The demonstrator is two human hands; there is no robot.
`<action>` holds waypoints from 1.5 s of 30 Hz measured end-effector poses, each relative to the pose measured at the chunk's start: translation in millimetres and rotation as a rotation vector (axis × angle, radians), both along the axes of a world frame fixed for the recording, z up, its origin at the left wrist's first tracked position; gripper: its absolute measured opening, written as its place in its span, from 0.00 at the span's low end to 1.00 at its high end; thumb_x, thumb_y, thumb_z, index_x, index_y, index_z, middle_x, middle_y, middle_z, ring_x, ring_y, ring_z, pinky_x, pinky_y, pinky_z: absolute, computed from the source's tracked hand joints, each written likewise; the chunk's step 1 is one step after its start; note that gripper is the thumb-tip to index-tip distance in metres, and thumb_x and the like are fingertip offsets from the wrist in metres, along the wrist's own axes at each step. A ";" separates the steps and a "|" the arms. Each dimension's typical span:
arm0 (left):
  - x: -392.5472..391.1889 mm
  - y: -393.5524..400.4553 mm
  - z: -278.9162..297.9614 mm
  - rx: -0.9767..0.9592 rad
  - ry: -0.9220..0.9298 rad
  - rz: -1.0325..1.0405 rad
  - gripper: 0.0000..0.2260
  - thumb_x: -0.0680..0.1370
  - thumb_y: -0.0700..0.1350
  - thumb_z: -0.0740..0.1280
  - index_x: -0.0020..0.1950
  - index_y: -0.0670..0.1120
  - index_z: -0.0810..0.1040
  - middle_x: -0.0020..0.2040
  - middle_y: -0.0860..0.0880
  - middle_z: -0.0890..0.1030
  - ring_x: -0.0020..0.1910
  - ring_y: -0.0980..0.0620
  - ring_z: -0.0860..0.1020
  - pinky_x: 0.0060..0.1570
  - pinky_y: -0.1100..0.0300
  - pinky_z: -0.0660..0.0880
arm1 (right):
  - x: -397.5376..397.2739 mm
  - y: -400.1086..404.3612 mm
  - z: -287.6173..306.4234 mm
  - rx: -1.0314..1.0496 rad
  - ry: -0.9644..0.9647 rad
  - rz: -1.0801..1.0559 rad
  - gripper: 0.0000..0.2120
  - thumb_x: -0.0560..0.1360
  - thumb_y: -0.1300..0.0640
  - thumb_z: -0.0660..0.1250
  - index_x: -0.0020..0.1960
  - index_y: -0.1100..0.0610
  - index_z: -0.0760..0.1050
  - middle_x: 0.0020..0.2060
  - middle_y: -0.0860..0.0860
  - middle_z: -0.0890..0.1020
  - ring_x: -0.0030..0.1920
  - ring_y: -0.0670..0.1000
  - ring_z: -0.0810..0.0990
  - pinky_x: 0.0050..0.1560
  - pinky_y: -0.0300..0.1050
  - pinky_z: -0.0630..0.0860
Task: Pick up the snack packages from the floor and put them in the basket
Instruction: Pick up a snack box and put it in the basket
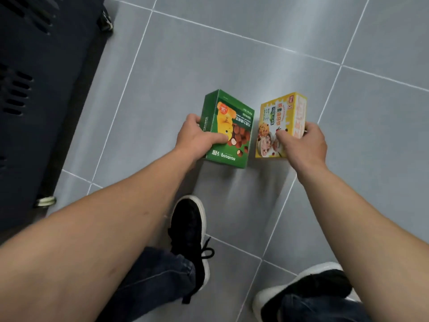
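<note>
A green snack box [234, 126] with a yellow cartoon and brown balls printed on it is in the middle of the view, over the grey tiled floor. My left hand [197, 138] grips its left side, thumb across the front face. Just to its right is a yellow snack box [282, 117] showing cookies and cups. My right hand [301, 142] holds that box by its lower right corner, thumb on the front. I cannot tell whether the boxes still touch the floor. No basket can be made out for certain.
A dark blue slotted bin or cart [34, 89] on small wheels fills the left side. My two black shoes with white soles [190, 235] stand on the tiles [232, 54] below the boxes.
</note>
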State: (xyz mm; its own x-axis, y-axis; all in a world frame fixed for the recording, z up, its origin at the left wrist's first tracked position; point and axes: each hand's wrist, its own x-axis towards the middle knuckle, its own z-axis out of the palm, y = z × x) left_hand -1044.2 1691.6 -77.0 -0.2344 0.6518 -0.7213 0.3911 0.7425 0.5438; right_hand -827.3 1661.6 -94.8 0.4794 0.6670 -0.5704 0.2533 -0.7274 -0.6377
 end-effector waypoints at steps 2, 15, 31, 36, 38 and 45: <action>-1.5 -7.0 39.2 -0.015 0.051 -0.041 0.31 0.55 0.50 0.80 0.53 0.51 0.70 0.50 0.52 0.82 0.49 0.50 0.82 0.52 0.48 0.81 | -0.7 -11.5 42.2 -0.024 0.004 -0.013 0.18 0.69 0.51 0.72 0.57 0.51 0.75 0.47 0.45 0.81 0.50 0.48 0.81 0.51 0.45 0.79; 15.9 -11.8 303.7 0.001 0.104 -0.362 0.28 0.65 0.48 0.80 0.58 0.50 0.68 0.52 0.52 0.80 0.51 0.50 0.80 0.54 0.50 0.79 | 7.9 -80.5 327.0 -0.154 -0.054 -0.148 0.18 0.71 0.53 0.71 0.60 0.54 0.74 0.49 0.47 0.80 0.49 0.50 0.78 0.46 0.42 0.73; 95.3 -42.4 432.1 0.066 0.181 -1.224 0.30 0.66 0.52 0.78 0.62 0.47 0.68 0.54 0.49 0.79 0.52 0.46 0.79 0.54 0.50 0.77 | -22.9 -241.1 468.4 -0.254 -0.062 -0.791 0.20 0.72 0.53 0.71 0.61 0.56 0.72 0.50 0.48 0.78 0.48 0.51 0.75 0.46 0.41 0.69; 139.7 -107.0 461.5 0.088 0.115 -1.463 0.28 0.65 0.52 0.78 0.57 0.48 0.67 0.53 0.48 0.80 0.51 0.45 0.80 0.53 0.46 0.79 | -38.9 -319.4 495.3 -0.239 -0.051 -1.027 0.20 0.71 0.53 0.71 0.61 0.55 0.73 0.49 0.48 0.78 0.47 0.51 0.76 0.46 0.40 0.68; 152.5 -141.6 471.7 0.127 0.110 -1.575 0.28 0.66 0.52 0.78 0.59 0.48 0.67 0.53 0.48 0.79 0.52 0.45 0.79 0.53 0.47 0.78 | -47.4 -354.0 503.5 -0.235 -0.048 -1.120 0.20 0.71 0.53 0.71 0.61 0.55 0.72 0.49 0.48 0.78 0.48 0.51 0.76 0.45 0.41 0.69; 168.5 -291.4 511.9 0.181 0.021 -1.831 0.27 0.68 0.51 0.78 0.58 0.48 0.66 0.51 0.50 0.77 0.49 0.48 0.78 0.48 0.53 0.77 | -101.1 -495.8 535.9 -0.205 -0.070 -1.424 0.20 0.71 0.52 0.72 0.60 0.54 0.72 0.51 0.49 0.80 0.48 0.52 0.77 0.47 0.42 0.71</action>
